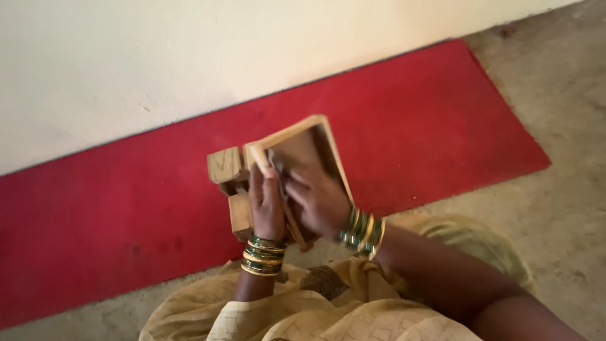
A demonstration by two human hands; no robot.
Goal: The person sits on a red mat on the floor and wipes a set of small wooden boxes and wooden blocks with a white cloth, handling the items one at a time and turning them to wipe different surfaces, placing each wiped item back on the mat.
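Your left hand (266, 205) clamps the wooden frame's (328, 142) 9 o'clock rail; right hand (319, 202) presses flat inside. Stiff, light, hard-edged: hold rails, not blocks (226, 165).

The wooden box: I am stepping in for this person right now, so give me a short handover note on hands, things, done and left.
Left hand: grips the wooden box at its near edge, beside the wooden blocks.
Right hand: fingers reach inside the open box.
Box is held tilted above the lap, over the red mat.
Done: box picked up.
Left: cannot tell what the right hand does inside.
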